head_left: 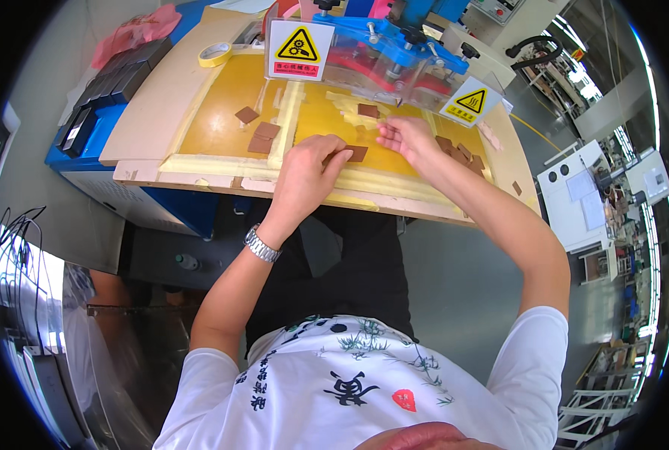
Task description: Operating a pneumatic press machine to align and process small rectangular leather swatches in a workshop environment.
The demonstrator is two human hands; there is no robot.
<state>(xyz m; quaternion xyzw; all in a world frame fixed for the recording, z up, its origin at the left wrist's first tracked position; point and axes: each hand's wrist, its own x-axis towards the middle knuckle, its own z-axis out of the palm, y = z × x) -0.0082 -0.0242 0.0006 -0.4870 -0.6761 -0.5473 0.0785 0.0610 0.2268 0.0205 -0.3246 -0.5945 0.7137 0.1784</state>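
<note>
My left hand [313, 169], with a metal watch on its wrist, is closed at the near side of the yellow-brown work sheet. Thumb and index finger pinch the left end of a brown flat rectangular piece [357, 154]. To its right, my right hand [408, 139] hovers over the sheet with fingers curled together; whatever they may hold is too small to tell. Just beyond its fingertips lies another brown piece [368, 110]. Left of my hands are a stack of brown pieces [263, 138] and a single one [246, 115]. A loose pile of brown pieces [463, 154] rests beside my right forearm.
A blue machine [383, 37] with clear guards and a warning sign [298, 49] stands at the table's far side; a second warning sign [467, 102] is at right. A tape roll [215, 55] sits far left. Black boxes [124, 75] line the blue surface beyond the table's left edge.
</note>
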